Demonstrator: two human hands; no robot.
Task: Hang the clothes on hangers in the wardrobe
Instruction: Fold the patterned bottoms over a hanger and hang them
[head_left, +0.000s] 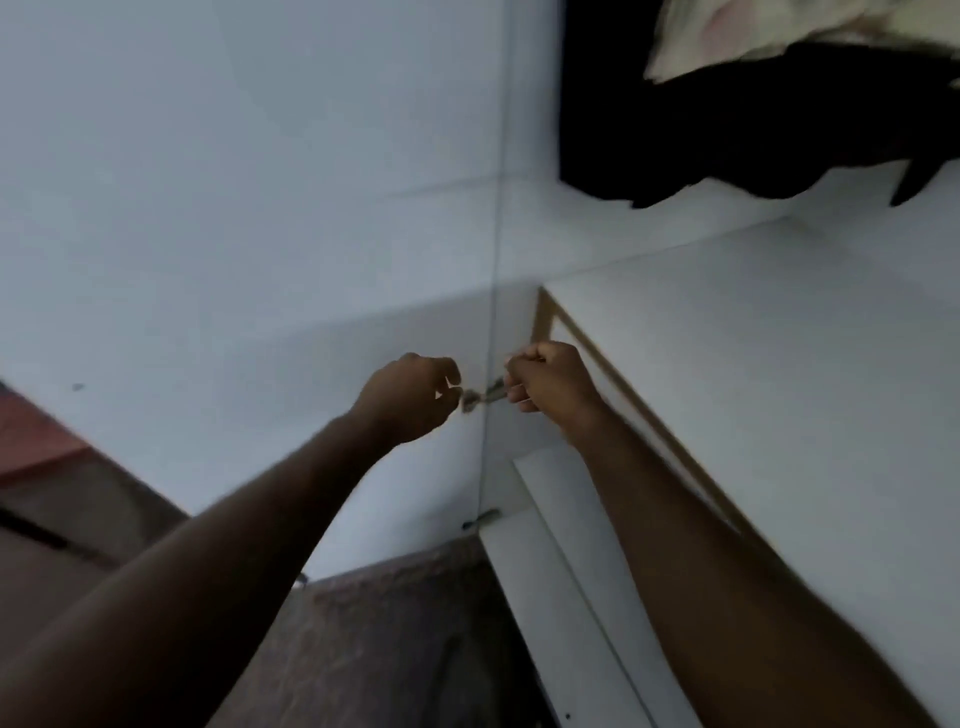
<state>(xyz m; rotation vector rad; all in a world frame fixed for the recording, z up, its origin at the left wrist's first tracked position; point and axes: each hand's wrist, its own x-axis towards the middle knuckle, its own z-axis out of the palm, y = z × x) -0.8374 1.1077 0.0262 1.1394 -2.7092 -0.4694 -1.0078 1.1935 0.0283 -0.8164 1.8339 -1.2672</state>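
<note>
My left hand (410, 400) and my right hand (550, 384) are raised side by side at the seam between two white wardrobe doors (260, 234). The fingers of my right hand curl round a small metal handle (494, 394). My left hand's fingers are curled and pinch a small metal knob (470, 402) just left of the seam. The picture is blurred. Dark clothes (727, 114) hang inside the wardrobe at the top right, with a pale garment (769, 36) above them. No hanger shows.
A white shelf (779, 364) with a wooden edge (613, 364) lies right of my hands. Another metal handle (483, 518) sits lower on the seam. A white panel (561, 597) slants below it, beside brown floor (389, 649). A reddish surface (31, 441) is at the far left.
</note>
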